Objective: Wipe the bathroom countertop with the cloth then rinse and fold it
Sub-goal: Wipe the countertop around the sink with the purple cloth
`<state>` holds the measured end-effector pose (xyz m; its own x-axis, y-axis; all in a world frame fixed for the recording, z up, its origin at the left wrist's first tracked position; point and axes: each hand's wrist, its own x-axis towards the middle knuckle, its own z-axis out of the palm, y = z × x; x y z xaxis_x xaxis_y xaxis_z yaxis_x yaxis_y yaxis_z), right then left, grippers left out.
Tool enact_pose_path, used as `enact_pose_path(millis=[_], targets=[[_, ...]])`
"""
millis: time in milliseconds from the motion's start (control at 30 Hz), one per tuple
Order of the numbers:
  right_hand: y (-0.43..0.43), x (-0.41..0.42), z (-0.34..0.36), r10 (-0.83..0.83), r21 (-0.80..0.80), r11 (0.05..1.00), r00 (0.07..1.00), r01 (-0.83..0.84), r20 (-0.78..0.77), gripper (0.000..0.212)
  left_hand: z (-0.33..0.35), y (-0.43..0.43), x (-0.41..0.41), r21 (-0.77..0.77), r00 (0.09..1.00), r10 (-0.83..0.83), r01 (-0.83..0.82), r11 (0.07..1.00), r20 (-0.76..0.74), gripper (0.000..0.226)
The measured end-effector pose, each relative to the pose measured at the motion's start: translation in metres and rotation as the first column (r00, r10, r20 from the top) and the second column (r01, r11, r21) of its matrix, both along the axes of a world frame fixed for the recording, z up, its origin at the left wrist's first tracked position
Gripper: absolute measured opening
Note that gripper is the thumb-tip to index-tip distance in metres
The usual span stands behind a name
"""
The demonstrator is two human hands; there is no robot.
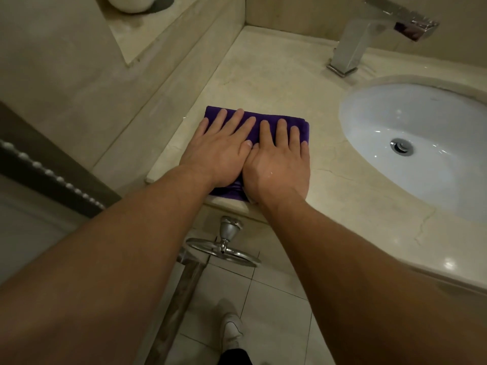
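A folded purple cloth (266, 117) lies flat on the beige marble countertop (266, 75), near its front left edge. My left hand (218, 151) rests flat on the cloth's left part with fingers straight and spread. My right hand (279, 162) lies flat beside it on the cloth's right part, fingers straight, thumbs touching. Both palms press down on the cloth. Most of the cloth is hidden under my hands; only its far edge and a bit at the front show.
A white oval sink (416, 143) with a metal drain sits to the right. A square chrome tap (369, 32) stands behind it. A raised marble ledge (147, 35) runs on the left with a white vessel. A chrome towel ring (224, 246) hangs below the counter.
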<state>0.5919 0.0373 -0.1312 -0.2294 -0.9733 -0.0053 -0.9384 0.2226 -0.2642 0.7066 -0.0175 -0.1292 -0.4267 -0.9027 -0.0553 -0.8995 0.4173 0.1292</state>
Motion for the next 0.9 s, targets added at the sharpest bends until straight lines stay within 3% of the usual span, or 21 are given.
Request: enact_pose_path(millis=[900], targets=[[0.058, -0.039, 0.004, 0.016, 0.055, 0.998, 1.0, -0.018, 0.025, 0.066, 0.001, 0.06, -0.039, -0.036, 0.998, -0.028, 0.03, 0.999, 0.057, 0.056]])
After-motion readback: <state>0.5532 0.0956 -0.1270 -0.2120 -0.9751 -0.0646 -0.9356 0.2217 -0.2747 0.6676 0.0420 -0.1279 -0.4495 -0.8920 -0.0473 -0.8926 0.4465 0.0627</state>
